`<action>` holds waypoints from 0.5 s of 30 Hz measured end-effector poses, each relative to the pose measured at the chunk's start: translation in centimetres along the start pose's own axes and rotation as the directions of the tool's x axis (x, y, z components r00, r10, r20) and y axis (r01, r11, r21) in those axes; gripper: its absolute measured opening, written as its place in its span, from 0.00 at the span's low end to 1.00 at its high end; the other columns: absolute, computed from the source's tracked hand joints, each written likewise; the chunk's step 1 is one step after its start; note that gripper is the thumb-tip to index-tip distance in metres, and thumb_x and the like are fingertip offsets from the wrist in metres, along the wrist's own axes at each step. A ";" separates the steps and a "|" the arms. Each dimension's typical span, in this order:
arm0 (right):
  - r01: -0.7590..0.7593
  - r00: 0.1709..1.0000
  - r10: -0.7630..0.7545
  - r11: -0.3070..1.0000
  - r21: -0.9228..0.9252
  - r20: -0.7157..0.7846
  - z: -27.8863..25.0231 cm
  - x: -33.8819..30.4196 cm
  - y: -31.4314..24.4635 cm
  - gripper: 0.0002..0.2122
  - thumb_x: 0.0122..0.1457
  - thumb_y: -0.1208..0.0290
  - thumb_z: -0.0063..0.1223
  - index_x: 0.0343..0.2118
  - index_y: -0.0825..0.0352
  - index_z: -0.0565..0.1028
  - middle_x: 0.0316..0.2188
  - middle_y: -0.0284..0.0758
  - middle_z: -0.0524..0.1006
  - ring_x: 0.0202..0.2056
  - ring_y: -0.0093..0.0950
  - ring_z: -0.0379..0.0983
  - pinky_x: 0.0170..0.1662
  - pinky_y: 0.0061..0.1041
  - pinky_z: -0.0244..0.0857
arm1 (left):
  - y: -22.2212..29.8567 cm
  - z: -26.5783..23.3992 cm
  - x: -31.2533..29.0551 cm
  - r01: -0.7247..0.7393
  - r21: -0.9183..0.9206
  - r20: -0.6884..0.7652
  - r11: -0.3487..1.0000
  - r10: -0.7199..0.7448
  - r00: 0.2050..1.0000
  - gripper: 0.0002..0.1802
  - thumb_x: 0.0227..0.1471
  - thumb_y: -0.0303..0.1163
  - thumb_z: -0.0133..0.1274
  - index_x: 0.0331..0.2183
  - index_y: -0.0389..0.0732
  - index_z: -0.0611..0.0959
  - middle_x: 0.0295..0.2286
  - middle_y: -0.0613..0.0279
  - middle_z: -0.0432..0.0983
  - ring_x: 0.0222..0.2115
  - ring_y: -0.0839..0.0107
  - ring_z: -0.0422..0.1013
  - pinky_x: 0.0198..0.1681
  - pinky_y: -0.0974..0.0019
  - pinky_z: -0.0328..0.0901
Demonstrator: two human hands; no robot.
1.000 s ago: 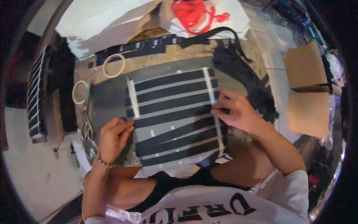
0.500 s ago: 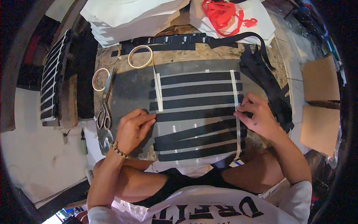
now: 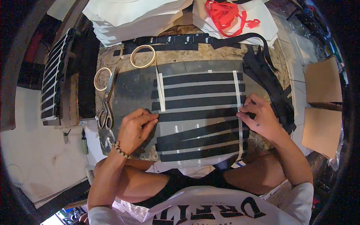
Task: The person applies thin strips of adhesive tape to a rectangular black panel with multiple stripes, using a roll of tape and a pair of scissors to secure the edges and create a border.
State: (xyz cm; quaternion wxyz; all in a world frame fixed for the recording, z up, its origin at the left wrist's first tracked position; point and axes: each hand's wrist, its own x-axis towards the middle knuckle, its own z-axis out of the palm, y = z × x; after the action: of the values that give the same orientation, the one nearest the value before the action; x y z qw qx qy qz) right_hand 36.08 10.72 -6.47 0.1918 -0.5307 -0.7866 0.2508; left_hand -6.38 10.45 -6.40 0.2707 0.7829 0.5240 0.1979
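On flat grey board (image 3: 129,86), left hand (image 3: 135,125) and right hand (image 3: 259,117) pinch one long black fabric strip (image 3: 198,114), whose left end, unlike three strips above (image 3: 198,102), lacks white tape (image 3: 161,93).

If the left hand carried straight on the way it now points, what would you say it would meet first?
Pointing rightward, the left hand would probably meet the fourth black strip from the top, whose left end it seems to be pinching, though contact is hard to judge.
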 end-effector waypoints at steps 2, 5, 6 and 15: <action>0.006 1.000 -0.006 1.000 -0.003 0.001 0.0 0.0 0.0 0.07 0.51 0.72 0.74 0.32 0.68 0.87 0.32 0.38 0.76 0.36 0.40 0.78 0.41 0.38 0.73 | 0.1 0.0 0.0 0.021 -0.003 0.000 1.000 -0.021 1.000 0.08 0.56 0.26 0.66 0.39 0.36 0.91 0.32 0.52 0.82 0.32 0.53 0.80 0.37 0.58 0.73; 0.008 1.000 -0.008 1.000 -0.002 -0.001 0.0 0.0 -0.1 0.07 0.52 0.72 0.73 0.32 0.68 0.87 0.32 0.38 0.76 0.36 0.40 0.78 0.41 0.38 0.73 | 0.1 0.0 0.0 0.032 0.035 0.008 0.999 -0.033 0.999 0.08 0.56 0.27 0.67 0.39 0.37 0.91 0.32 0.52 0.82 0.31 0.53 0.80 0.37 0.57 0.73; 0.002 1.000 -0.002 1.000 0.002 -0.003 0.0 0.1 -0.1 0.07 0.52 0.72 0.73 0.31 0.68 0.87 0.32 0.38 0.76 0.36 0.40 0.78 0.42 0.38 0.73 | 0.1 0.0 -0.1 0.032 0.035 0.007 0.999 -0.032 0.999 0.08 0.56 0.27 0.67 0.39 0.37 0.91 0.32 0.52 0.82 0.31 0.53 0.80 0.37 0.57 0.73; 0.005 1.000 -0.005 1.000 -0.011 0.007 0.1 0.2 0.1 0.08 0.52 0.70 0.73 0.31 0.69 0.86 0.31 0.39 0.74 0.37 0.40 0.77 0.43 0.38 0.72 | -0.5 0.1 -0.3 0.045 0.012 0.001 0.999 -0.045 0.999 0.10 0.53 0.26 0.68 0.39 0.36 0.92 0.32 0.52 0.84 0.33 0.57 0.81 0.38 0.61 0.74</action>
State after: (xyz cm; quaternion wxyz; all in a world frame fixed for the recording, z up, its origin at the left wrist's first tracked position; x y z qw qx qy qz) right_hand 36.02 10.90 -6.55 0.1867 -0.5287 -0.7900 0.2479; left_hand -6.79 10.30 -6.80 0.2708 0.7725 0.5427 0.1883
